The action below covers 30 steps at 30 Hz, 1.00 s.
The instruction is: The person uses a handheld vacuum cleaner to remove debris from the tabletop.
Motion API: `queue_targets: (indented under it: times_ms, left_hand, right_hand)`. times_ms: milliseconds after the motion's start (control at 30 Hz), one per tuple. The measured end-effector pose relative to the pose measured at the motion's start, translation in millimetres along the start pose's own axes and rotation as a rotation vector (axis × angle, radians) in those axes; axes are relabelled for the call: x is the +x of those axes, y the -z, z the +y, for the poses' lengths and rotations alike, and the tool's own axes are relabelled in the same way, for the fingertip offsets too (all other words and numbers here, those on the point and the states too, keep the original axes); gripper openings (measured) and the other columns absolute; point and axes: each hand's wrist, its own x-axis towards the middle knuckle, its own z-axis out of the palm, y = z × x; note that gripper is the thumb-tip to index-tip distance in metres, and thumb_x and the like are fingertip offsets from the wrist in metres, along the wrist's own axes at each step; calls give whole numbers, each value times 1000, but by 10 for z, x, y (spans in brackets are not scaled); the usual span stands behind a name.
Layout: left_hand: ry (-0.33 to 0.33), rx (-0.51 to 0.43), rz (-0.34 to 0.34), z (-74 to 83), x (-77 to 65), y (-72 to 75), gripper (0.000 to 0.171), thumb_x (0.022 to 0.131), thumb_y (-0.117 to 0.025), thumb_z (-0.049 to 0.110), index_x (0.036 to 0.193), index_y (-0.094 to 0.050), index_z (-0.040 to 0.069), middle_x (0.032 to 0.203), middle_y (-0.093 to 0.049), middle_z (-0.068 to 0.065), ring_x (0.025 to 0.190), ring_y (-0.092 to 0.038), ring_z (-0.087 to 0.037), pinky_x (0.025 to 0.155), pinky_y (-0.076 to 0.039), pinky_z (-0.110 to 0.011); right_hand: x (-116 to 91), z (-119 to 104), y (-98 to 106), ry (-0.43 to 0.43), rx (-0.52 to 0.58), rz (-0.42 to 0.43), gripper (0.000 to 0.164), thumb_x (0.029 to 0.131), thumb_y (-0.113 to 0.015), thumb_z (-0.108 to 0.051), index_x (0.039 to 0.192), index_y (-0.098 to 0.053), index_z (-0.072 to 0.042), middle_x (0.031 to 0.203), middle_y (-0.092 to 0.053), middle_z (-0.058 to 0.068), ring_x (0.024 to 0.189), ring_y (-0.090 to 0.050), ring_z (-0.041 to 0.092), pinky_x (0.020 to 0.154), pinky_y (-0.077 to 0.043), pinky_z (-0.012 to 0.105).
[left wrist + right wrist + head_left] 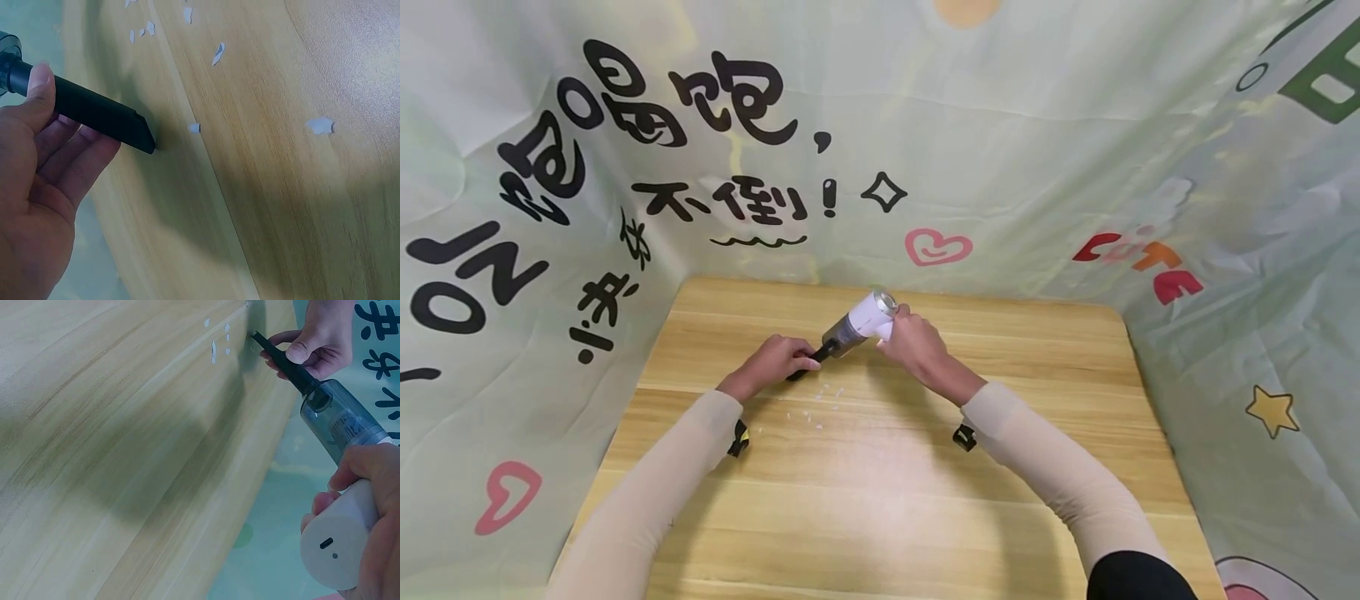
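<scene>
One handheld vacuum: left hand grips its nozzle, right hand its handle. Low, steady aim by the white scraps seems best.

The right sleeve of the person is long, cream in colour and close-fitting, with small folds along its cloth. At its wrist end there is a cuff of slightly greyer tone, and beyond this the right hand is bare. At the opposite end of the right sleeve, a black cloth covers the arm. Just beside its cuff shows a small black piece. To the left of the right sleeve is the matching cream left sleeve, with a small black-and-yellow piece at its edge.
</scene>
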Motion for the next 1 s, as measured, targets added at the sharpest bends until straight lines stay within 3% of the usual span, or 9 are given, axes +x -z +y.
queue_targets:
  times_ms: [633,1000]
  left_hand:
    - [-26,-18,9,65,4,-113,24,95,-78,28,107,-77,7,94,-81,-4,84,-76,-20,73,-57,-31]
    - [-33,-15,-4,136,-4,-189,22,95,-78,28,106,-76,9,93,-80,-2,80,-72,-10,74,-59,-31]
  right_hand:
    - [-120,85,59,33,-24,14,54,87,-77,-26,118,-56,13,85,-66,17,58,-61,21,46,-50,28]
    - [-116,208,116,63,-32,-26,60,87,-77,-29,124,-54,12,87,-67,16,62,-63,21,47,-49,28]
